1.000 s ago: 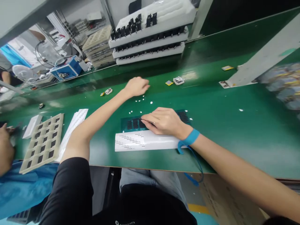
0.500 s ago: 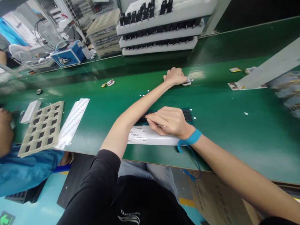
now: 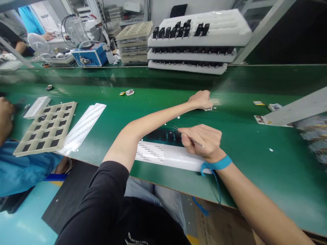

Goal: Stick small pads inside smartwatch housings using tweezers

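Observation:
My right hand [image 3: 204,139], with a blue wrist strap [image 3: 222,163], is closed around metal tweezers [image 3: 176,128]. Their tips point left, above a dark sheet of small black strips [image 3: 163,135]. Below that sheet lies a white backing sheet [image 3: 178,156] with printed lettering on its left part. Farther up the bench, my left hand [image 3: 200,99] is closed with its fingers curled down over a small white-edged part [image 3: 208,109]. Most of that part is hidden beneath the hand. Whether anything sits between the tweezer tips is too small to tell.
Left are a beige compartment tray [image 3: 71,117], printed white strips [image 3: 85,126] and a white box [image 3: 38,107], beside another person's arm [image 3: 5,115]. Stacked foam trays [image 3: 196,41] stand behind. Small yellow and white parts [image 3: 129,92] lie about. A slanted post [image 3: 298,107] rises at right.
My right hand and tweezers have shifted right relative to the dark sheet, uncovering more of its strips. The left hand remains over the white-edged part. The camera view has tilted up.

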Available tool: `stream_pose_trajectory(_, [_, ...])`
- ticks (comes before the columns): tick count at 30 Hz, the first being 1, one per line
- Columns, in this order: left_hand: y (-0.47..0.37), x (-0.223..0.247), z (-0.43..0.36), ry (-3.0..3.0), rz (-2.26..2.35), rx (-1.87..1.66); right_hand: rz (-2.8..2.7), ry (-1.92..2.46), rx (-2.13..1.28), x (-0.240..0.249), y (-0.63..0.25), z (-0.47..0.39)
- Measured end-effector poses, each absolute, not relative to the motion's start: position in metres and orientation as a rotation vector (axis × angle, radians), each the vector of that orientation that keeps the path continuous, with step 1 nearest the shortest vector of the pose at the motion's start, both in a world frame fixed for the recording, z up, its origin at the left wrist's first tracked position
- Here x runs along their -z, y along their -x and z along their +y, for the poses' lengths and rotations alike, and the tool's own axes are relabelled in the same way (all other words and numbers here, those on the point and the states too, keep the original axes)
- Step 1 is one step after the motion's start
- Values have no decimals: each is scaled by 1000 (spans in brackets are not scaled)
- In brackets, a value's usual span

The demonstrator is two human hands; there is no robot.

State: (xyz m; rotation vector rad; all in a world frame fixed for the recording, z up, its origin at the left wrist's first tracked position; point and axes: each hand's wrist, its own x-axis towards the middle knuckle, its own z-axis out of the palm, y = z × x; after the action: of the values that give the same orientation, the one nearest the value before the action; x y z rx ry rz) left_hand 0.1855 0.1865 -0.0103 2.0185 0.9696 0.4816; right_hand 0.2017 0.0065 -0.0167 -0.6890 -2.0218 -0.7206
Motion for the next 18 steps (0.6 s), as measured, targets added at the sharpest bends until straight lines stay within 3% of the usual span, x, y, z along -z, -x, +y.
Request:
stream_pose_trajectory(5, [-141, 2, 177, -1930, 947, -512, -1931, 686, 764, 11, -203, 6])
stream_pose_trajectory(11, [-15, 2, 76, -1289, 634, -808, -1902, 751, 695, 4, -198, 3])
stream_pose_trajectory(18, [48, 10, 18, -1394, 763, -790, -2110, 802, 577, 15, -185, -9])
